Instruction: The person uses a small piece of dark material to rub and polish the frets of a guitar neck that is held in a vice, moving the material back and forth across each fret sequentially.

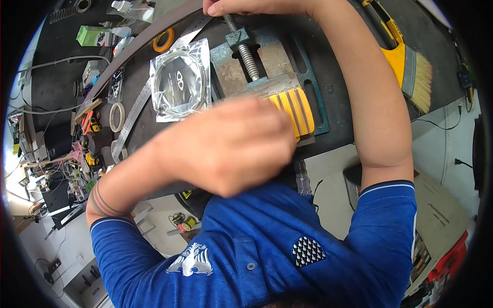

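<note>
A metal bench vise (307, 84) with a blue-green base and a long threaded screw (248, 60) rests on the dark bench. At its near jaw is a yellow block with dark stripes (299, 110). My left hand (231, 141), smeared by motion, hovers over the vise's near end beside that block; its fingers look curled, but what they hold, if anything, is hidden. My right hand (241, 6), cut by the upper edge, is closed at the far end of the screw. Left of the vise lies a clear and silver packet with coiled wire (181, 84).
A steel ruler (134, 112) crosses the bench by an orange tape roll (164, 40) and a pale tape roll (117, 117). A clear bottle (134, 10) and green box (95, 36) stand far left. Right lie a yellow-handled brush (405, 69) and a yellow tool (385, 23).
</note>
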Tool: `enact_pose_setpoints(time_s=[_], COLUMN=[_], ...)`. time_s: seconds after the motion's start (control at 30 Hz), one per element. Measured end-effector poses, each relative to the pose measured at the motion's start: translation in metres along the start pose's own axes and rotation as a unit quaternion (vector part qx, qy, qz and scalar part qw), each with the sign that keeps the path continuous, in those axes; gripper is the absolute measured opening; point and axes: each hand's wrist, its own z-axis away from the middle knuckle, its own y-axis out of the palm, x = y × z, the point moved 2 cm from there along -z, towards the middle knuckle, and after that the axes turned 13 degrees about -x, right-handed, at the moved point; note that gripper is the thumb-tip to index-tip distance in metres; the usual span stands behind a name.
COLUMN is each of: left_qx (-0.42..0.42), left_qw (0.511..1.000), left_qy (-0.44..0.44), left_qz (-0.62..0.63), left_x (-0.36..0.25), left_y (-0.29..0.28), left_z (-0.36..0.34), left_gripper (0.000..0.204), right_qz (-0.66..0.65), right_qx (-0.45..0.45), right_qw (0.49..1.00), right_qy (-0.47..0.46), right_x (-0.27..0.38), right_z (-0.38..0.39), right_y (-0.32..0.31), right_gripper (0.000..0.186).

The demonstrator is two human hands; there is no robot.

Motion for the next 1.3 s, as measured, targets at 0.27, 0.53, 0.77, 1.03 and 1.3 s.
enact_pose_setpoints(time_s=[0.27, 0.53, 0.77, 1.03, 1.3], left_qx=[0.000, 0.007, -0.007, 0.003, -0.012], left_qw=[0.998, 0.996, 0.995, 0.996, 0.998], left_qy=[0.032, 0.050, -0.048, 0.001, 0.041], left_qz=[-0.053, -0.071, -0.081, -0.093, -0.042], left_x=[-0.006, 0.003, 0.021, 0.005, -0.008], left_y=[0.006, -0.004, -0.012, -0.003, 0.004], left_z=[-0.004, -0.002, -0.004, -0.004, -0.004], left_gripper=[0.022, 0.041, 0.047, 0.038, 0.037], right_qz=[-0.030, -0.023, -0.046, -0.017, -0.028], right_qx=[0.010, 0.010, 0.012, 0.000, 0.009], right_qw=[0.999, 1.000, 0.998, 1.000, 0.999], right_qy=[-0.020, -0.007, -0.028, -0.016, -0.025], right_x=[-0.007, -0.005, -0.009, -0.011, -0.009], right_z=[0.001, -0.002, -0.002, -0.004, -0.006], right_y=[-0.004, 0.003, 0.003, 0.000, 0.000], right_gripper=[0.034, 0.033, 0.033, 0.032, 0.032])
